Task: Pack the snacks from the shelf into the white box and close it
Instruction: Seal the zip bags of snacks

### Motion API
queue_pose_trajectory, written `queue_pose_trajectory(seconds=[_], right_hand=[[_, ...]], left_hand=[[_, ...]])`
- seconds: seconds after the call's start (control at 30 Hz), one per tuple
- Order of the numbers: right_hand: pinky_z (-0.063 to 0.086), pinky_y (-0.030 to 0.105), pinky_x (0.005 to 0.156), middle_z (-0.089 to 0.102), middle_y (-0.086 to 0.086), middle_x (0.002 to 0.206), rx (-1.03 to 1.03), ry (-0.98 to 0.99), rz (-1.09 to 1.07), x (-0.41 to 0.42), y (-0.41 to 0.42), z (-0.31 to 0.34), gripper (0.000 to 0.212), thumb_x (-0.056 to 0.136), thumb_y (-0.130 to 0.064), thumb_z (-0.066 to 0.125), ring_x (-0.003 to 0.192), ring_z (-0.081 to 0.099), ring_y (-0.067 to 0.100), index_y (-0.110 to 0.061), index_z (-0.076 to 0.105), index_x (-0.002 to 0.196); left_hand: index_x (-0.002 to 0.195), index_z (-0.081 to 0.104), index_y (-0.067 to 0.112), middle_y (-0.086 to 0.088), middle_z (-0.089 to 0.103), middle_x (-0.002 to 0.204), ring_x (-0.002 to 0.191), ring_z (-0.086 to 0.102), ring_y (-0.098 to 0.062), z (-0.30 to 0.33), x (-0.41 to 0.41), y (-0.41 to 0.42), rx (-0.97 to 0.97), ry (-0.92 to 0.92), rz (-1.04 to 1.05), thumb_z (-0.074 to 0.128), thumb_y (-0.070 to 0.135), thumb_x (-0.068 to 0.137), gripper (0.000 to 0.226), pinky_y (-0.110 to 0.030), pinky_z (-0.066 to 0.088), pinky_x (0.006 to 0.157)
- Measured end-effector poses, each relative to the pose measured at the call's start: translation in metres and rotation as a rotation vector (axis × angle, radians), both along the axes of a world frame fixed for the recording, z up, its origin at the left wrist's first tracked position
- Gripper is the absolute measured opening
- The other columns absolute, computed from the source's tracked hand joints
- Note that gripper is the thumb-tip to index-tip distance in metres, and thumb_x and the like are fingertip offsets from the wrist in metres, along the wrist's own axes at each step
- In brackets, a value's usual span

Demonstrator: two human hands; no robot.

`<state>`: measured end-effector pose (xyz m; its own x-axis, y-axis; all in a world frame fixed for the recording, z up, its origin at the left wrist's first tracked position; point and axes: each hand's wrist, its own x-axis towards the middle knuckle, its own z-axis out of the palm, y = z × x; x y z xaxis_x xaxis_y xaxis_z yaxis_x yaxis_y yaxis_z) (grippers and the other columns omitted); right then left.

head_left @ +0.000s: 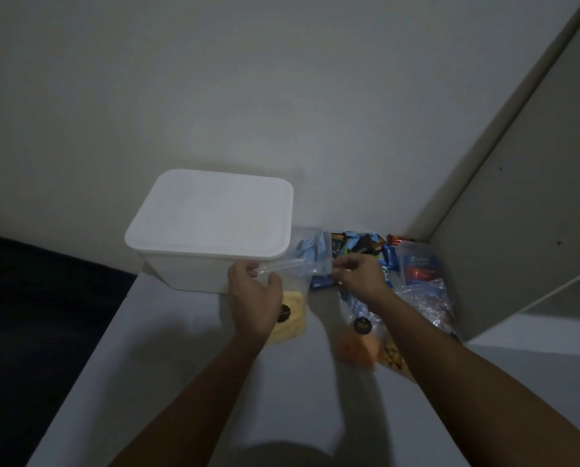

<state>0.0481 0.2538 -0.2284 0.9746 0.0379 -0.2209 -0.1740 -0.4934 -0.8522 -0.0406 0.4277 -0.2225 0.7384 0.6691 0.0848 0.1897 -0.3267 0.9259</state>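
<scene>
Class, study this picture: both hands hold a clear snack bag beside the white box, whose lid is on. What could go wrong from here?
1. The white box has its lid on, and both the left hand and right hand are busy with the clear bag, so packing may stall.
2. The loose pile of snacks close by could be knocked.

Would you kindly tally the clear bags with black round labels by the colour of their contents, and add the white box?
Pale yellow contents: 1, the bag held at its top by both hands
Orange contents: 1, the bag under the right forearm
White box, lid on: 1
Total: 3
</scene>
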Motion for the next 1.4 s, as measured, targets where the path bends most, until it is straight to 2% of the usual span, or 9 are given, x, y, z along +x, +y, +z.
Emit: queue_pose_trajectory(seconds=[0.2,0.4,0.67,0.83,0.9,1.0,1.1,1.3,1.4], right_hand=[[0.059,0.038,0.068,0.066,0.012,0.087,-0.142,0.189,-0.042,-0.017,-0.053,-0.023,0.012,0.084,-0.002,0.066,0.074,0.065,0.023,-0.013,0.065,0.079],[0.056,0.038,0.086,0.072,0.011,0.098,-0.272,0.263,-0.025,-0.036,-0.091,-0.042,0.018,0.081,-0.005,0.067,0.093,0.068,0.025,-0.005,0.074,0.098],[0.056,0.035,0.075,0.066,0.003,0.087,-0.179,0.305,0.027,-0.037,-0.102,-0.055,0.009,0.079,-0.009,0.067,0.083,0.064,0.016,-0.011,0.068,0.088],[0.054,0.041,0.086,0.059,0.006,0.086,-0.103,0.337,0.05,-0.038,-0.101,-0.059,0.011,0.082,-0.006,0.067,0.092,0.062,0.025,0.001,0.067,0.09],[0.054,0.039,0.084,0.061,0.012,0.09,-0.073,0.27,-0.064,-0.037,-0.101,-0.065,0.012,0.077,-0.001,0.071,0.093,0.063,0.029,-0.003,0.063,0.085],[0.058,0.042,0.078,0.062,0.013,0.086,0.035,0.211,-0.214,-0.038,-0.101,-0.069,0.026,0.069,-0.001,0.077,0.084,0.066,0.03,-0.007,0.058,0.085],[0.056,0.036,0.065,0.065,-0.002,0.067,0.069,0.189,-0.184,-0.044,-0.1,-0.059,0.026,0.073,0.007,0.073,0.066,0.063,0.02,-0.015,0.059,0.073],[0.046,0.015,0.051,0.055,-0.002,0.06,0.007,0.08,-0.049,-0.06,-0.094,-0.054,0.03,0.079,0.007,0.069,0.046,0.051,-0.001,-0.013,0.057,0.06],[0.047,0.025,0.06,0.058,-0.001,0.062,0.0,0.033,-0.01,-0.068,-0.089,-0.056,0.027,0.078,0.002,0.072,0.058,0.053,0.008,-0.017,0.062,0.061]], left_hand=[[0.085,0.065,0.014,0.002,0.062,0.074,0.074,0.06,-0.018,-0.016,0.009,-0.044,-0.035,0.207,-0.375,0.07,0.015,0.076,0.011,-0.026,0.046,0.07],[0.1,0.064,0.015,-0.001,0.065,0.096,0.092,0.062,-0.016,-0.04,0.025,-0.078,0.012,0.63,-0.764,0.07,0.027,0.078,0.026,-0.036,0.053,0.086],[0.137,0.045,0.015,-0.003,0.055,0.128,0.113,0.055,-0.023,-0.074,0.046,-0.093,-0.096,0.856,-0.836,0.073,0.035,0.06,0.084,-0.032,0.047,0.093],[0.12,0.058,0.018,-0.002,0.063,0.112,0.101,0.061,-0.021,-0.089,0.051,-0.095,-0.227,0.839,-0.76,0.069,0.043,0.031,0.093,-0.044,0.052,0.093],[0.128,0.053,0.016,-0.002,0.06,0.119,0.103,0.059,-0.02,-0.08,0.048,-0.095,-0.254,0.824,-0.711,0.073,0.04,0.041,0.092,-0.038,0.05,0.093],[0.127,0.055,0.011,-0.004,0.058,0.113,0.094,0.059,-0.016,-0.068,0.044,-0.094,-0.294,0.737,-0.65,0.073,0.02,0.072,0.059,-0.028,0.052,0.08],[0.124,0.057,0.009,-0.005,0.059,0.115,0.095,0.057,-0.016,-0.063,0.043,-0.09,-0.307,0.652,-0.632,0.068,0.017,0.082,0.045,-0.021,0.043,0.07],[0.079,0.066,0.025,0.004,0.066,0.084,0.078,0.059,-0.012,-0.041,0.029,-0.082,-0.323,0.504,-0.606,0.058,0.048,0.088,0.026,-0.034,0.048,0.081],[0.077,0.065,0.018,0.0,0.059,0.067,0.064,0.056,-0.017,-0.031,0.025,-0.081,-0.363,0.495,-0.563,0.06,0.053,0.085,0.036,-0.03,0.047,0.065]])
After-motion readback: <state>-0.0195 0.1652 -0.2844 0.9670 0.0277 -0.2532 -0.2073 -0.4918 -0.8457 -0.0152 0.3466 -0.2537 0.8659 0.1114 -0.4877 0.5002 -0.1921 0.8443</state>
